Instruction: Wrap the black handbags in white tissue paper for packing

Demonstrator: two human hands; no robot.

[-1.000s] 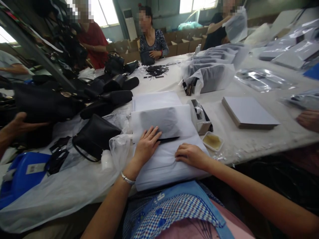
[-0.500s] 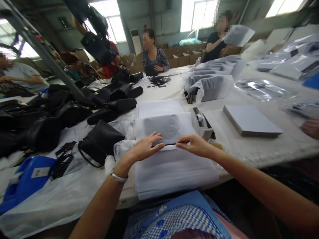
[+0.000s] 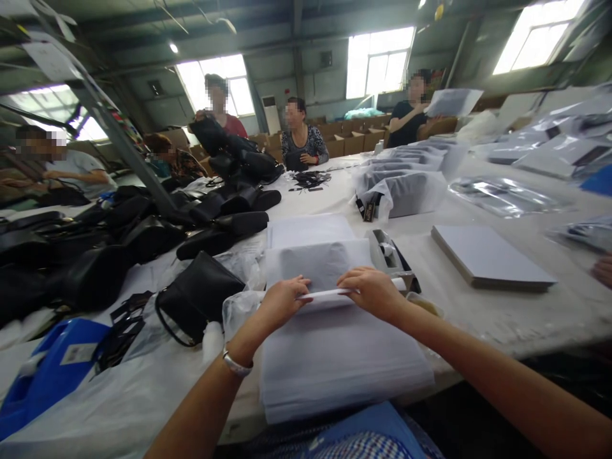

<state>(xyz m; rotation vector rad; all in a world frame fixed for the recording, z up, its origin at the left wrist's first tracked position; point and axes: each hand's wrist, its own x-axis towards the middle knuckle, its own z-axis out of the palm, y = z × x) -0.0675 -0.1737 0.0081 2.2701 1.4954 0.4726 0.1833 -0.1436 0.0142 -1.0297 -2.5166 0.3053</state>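
Two hands at work, one translucent white paper sheet (image 3: 326, 296) between them! Left hand (image 3: 283, 301) pinches its narrow folded edge, thumb against fingers; right hand (image 3: 371, 293) pinches the same edge farther along, and the fold pokes out past it. One dark flat shape (image 3: 313, 260) shows through the paper just beyond, and a pile of white paper (image 3: 342, 363) lies nearest the person. Over on the left: one black leather bag (image 3: 201, 296), one white bottle (image 3: 211, 344), one blue plastic jug (image 3: 57, 357). Over on the right: one open grey box (image 3: 410, 281), one shallow tub (image 3: 430, 305), one stack of pale boards (image 3: 490, 255). Heaped black bags (image 3: 95, 261) overlap too much to count. All this on a white-covered table (image 3: 502, 325), stretching deep into the room; five other people (image 3: 305, 140) around it, four bright windows (image 3: 381, 62) behind.
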